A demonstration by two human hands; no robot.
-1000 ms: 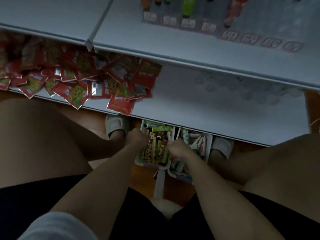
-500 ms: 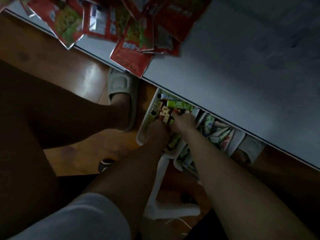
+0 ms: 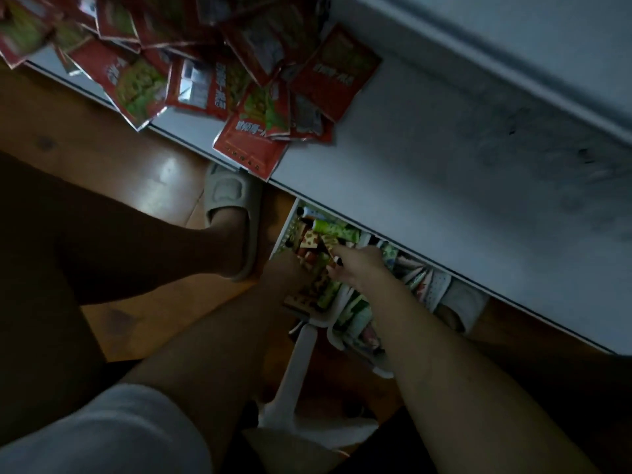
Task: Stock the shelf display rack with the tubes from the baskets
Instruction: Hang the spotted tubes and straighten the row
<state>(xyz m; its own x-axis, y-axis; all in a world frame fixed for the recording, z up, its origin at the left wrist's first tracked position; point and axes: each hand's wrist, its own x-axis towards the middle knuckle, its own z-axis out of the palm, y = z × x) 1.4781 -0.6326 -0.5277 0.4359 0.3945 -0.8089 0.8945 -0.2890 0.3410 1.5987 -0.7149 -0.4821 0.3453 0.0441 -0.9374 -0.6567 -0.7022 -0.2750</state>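
Nearest the camera, a white sleeve [image 3: 102, 429] and two bare forearms were seen reaching away toward the floor under the shelf [image 3: 444, 186]. Both hands were lowered into the left basket [image 3: 285, 234], a white slotted one packed with tubes [image 3: 333, 229] in green and red print. The left hand [image 3: 285, 271] was sunk among the tubes at the basket's near left side; its fingers were hidden, so whether anything was held could not be told. The right hand [image 3: 355, 265] was curled at the basket's middle, and something small and dark appeared to be pinched in it, though blur prevented certainty. The tubes lay directly beneath and just beyond both hands, most with their long axes running roughly left to right. A right basket [image 3: 434, 285], touching the first, was filled with more tubes and lay partly under the shelf's edge. Slippers [image 3: 232, 203] were seen beside the baskets. Farther off, red snack packets [image 3: 260, 131] were heaped on the shelf's left part, some overhanging its near edge.
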